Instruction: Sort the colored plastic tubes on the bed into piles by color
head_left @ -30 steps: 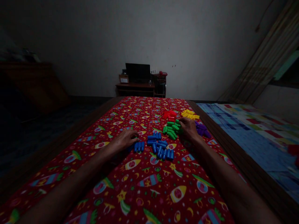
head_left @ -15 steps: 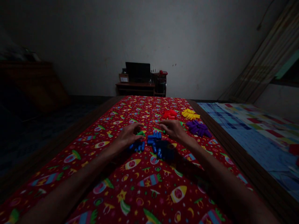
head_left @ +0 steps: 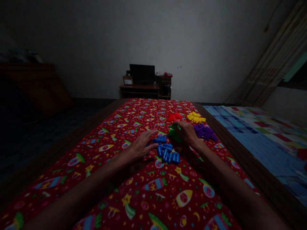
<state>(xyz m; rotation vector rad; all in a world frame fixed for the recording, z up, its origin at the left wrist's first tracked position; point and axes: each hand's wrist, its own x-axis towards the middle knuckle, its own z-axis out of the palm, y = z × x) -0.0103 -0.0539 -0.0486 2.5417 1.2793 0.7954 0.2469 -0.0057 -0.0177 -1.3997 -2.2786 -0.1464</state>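
Observation:
My left hand (head_left: 141, 145) is open, palm down, thumb and fingers apart, at the left side of a pile of small blue plastic cylinders (head_left: 165, 150). Part of that pile is hidden behind the hand. Farther right, my right hand (head_left: 188, 131) curls over a heap of green cylinders (head_left: 174, 134), with one green cylinder (head_left: 176, 127) at its fingertips. Red cylinders (head_left: 174, 117) lie just beyond that hand. A purple heap (head_left: 205, 132) sits to its right, and yellow cylinders (head_left: 196, 117) lie farther back.
A red cloth (head_left: 105, 166) printed with rockets and stars covers the raised surface, which has a brown border (head_left: 240, 159). Against the far wall stands a desk (head_left: 139, 87) with a dark monitor (head_left: 142, 74). Patterned bedding (head_left: 259, 127) lies at the right.
My left hand has moved right and let go of a green cylinder, pushing blue ones toward the pile. My right hand has shifted right onto the green heap.

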